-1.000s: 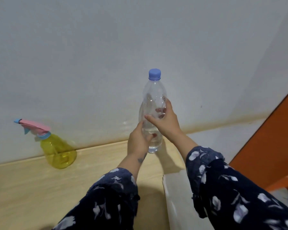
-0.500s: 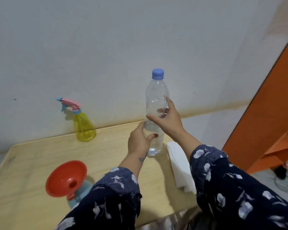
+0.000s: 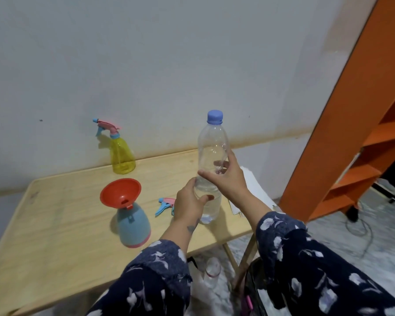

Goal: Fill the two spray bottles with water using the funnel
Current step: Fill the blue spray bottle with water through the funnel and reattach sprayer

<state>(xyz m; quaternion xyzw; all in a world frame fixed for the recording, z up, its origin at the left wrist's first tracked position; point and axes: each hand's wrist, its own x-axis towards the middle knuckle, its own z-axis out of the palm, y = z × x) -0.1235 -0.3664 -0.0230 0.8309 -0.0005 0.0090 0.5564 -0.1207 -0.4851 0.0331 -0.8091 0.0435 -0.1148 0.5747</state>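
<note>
A clear water bottle with a blue cap stands upright, partly filled, near the table's right side. My left hand grips its lower part and my right hand wraps its middle. A light blue spray bottle stands at the table's middle with a red funnel in its neck. Its pink and blue spray head lies on the table beside my left hand. A yellow spray bottle with its head on stands by the wall.
The wooden table stands against a white wall. A white folded cloth lies at the table's right edge. An orange shelf rises at the right. Another clear bottle sits on the floor under the table.
The view has pulled back and tilted down, bringing the funnel, the blue spray bottle and the loose spray head into sight. Both hands keep their hold on the water bottle.
</note>
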